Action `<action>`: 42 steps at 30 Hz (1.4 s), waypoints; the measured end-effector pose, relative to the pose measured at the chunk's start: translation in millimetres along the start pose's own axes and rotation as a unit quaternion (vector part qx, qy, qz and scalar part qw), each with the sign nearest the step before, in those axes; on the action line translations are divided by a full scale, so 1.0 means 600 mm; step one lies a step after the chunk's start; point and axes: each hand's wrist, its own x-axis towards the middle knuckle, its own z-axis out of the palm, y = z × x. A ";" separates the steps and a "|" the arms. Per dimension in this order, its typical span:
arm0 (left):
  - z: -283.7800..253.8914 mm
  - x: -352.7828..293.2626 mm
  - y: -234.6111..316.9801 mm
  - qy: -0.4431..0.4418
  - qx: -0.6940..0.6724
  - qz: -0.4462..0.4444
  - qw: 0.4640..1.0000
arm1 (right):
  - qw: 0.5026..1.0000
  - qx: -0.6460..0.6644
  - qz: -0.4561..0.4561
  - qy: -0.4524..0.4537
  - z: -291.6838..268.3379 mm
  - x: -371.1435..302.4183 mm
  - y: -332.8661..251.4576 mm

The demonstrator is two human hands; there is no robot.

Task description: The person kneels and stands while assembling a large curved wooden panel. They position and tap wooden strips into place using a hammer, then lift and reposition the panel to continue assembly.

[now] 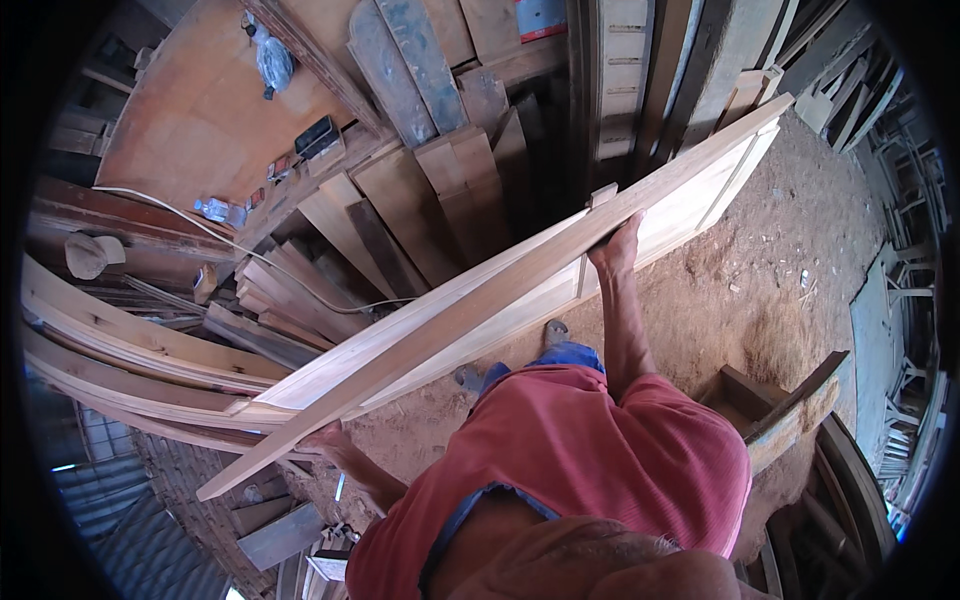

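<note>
A long, pale wooden plank (480, 305) runs slantwise across the view, from the lower left up to the upper right. My right hand (618, 247) is closed around its near edge, right of the middle. Toward the plank's lower left end, my left hand (323, 438) grips it as well, with most of its fingers hidden beneath the wood. Directly behind and below the plank stands a light wooden framed panel (660, 228), which looks like a door. Whether plank and panel touch along their length, I cannot tell.
Many boards (405, 205) lean in a stack beyond the panel. Curved wooden pieces (150, 345) lie at left, under a pale cable (270, 265). A wooden trough-like piece (790, 410) rests on the dusty floor (760, 290) at right. A plastic bottle (220, 211) lies far left.
</note>
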 end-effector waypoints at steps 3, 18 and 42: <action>0.050 -0.043 0.015 -0.134 0.063 0.108 0.983 | 1.000 0.003 0.017 0.009 -0.008 0.018 0.011; 0.194 -0.002 0.020 0.134 -0.301 -0.199 0.923 | 0.395 -0.730 -0.227 -0.509 0.307 -0.155 0.019; 0.166 0.091 -0.052 0.020 -0.167 -0.364 0.916 | 0.124 -0.779 -0.021 -0.614 0.414 -0.236 0.372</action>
